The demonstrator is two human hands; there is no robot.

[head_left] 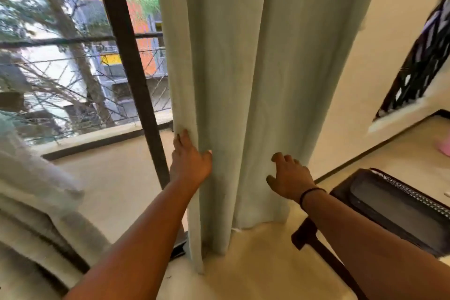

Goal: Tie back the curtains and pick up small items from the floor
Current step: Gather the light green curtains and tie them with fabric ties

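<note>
The pale green curtain [243,80] hangs in front of me in deep folds, gathered beside the dark window frame [126,56], its hem reaching the cream floor [255,263]. My left hand [188,161] is on the curtain's left edge, fingers wrapped behind the outer fold and thumb pressed on the front, so it grips that fold. My right hand [288,178] lies against the right side of the bunched cloth with its fingers loosely spread and slightly bent; I see it touching the fabric, but I cannot tell whether it has hold of any. A thin black band [310,193] circles that wrist.

Left of the frame, the glass shows a balcony railing [80,66], a bare tree [73,39] and buildings with orange and yellow patches. A blurred whitish draped shape [31,178] fills the lower left corner. To the right, a dark wooden chair [399,204] with a grey seat pad stands near the curtain, by the cream wall [365,68]. Something small and pink [444,148] lies on the floor at the far right edge, too blurred to identify.
</note>
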